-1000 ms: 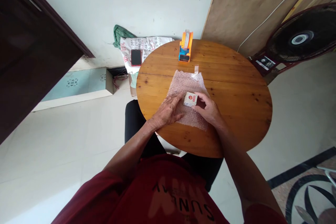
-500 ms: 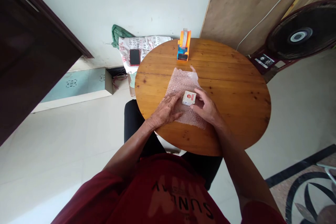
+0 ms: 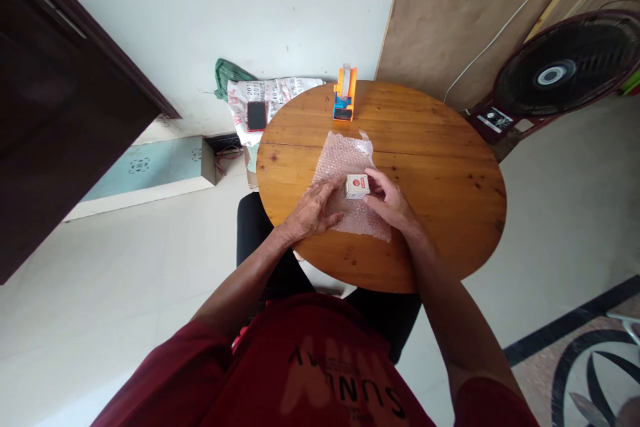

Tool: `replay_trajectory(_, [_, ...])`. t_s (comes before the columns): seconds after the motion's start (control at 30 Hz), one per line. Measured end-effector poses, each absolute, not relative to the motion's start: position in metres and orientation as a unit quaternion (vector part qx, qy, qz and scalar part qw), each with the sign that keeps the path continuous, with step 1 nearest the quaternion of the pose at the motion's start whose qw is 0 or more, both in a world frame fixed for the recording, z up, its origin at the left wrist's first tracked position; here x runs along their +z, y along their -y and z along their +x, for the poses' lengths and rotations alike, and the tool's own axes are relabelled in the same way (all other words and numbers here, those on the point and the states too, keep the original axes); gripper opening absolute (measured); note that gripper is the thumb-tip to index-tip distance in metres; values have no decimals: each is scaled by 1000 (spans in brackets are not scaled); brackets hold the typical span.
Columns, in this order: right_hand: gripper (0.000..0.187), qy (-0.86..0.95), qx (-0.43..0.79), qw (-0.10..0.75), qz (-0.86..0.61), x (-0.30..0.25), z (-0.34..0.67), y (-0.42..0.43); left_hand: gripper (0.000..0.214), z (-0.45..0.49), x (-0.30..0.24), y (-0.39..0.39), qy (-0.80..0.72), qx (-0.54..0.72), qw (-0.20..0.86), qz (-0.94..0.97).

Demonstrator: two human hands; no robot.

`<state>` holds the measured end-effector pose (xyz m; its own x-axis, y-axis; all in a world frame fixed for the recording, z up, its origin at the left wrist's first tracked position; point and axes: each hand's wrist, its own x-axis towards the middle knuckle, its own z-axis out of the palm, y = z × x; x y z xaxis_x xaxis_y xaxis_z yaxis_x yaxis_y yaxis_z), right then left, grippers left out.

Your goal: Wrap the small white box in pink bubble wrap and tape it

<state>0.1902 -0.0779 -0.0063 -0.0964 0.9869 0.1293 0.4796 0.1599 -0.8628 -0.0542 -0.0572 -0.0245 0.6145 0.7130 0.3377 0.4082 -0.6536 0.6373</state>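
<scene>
Right hand (image 3: 393, 205) still pinches box (image 3: 357, 187), left hand (image 3: 311, 209) spread on bubble wrap (image 3: 341, 155), its corner newly curled.

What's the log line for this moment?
left hand: open, over bubble wrap | right hand: fingertips at small carton | tape dispenser: on wooden table

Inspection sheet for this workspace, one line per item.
Surface: oval-looking wooden table, brown with dark knots.
Job's things: small white box with red print, over a sheet of bubble wrap.
Clutter: orange-and-blue tape dispenser near the far edge; phone on a printed white sheet beyond the table.
Hands: left hand spread on the wrap, left of the box; right hand at its right side, grip unclear.
Cables: white cable along the brown panel.
Surroundings: fan right, dark door left.
</scene>
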Motion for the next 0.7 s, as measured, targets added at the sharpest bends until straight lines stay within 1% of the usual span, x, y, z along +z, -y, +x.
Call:
replay_trajectory(0.13, [47,671,298,391,-555,-7,182,78,86,-54,-19,58,-339,272,270,859])
replay_trajectory(0.23, [40,678,278,386,-560,-4,180,79,83,-54,-19,58,-345,267,272,858])
replay_trajectory(0.4, [39,679,280,391,-555,-3,181,80,84,-53,-21,57,-351,263,264,859])
replay_trajectory(0.53, [42,671,303,395,-550,-4,181,80,85,-55,-16,58,-327,273,263,866])
replay_trajectory(0.7, [42,673,307,391,-548,-3,182,80,80,-68,-4,69,-322,262,244,876])
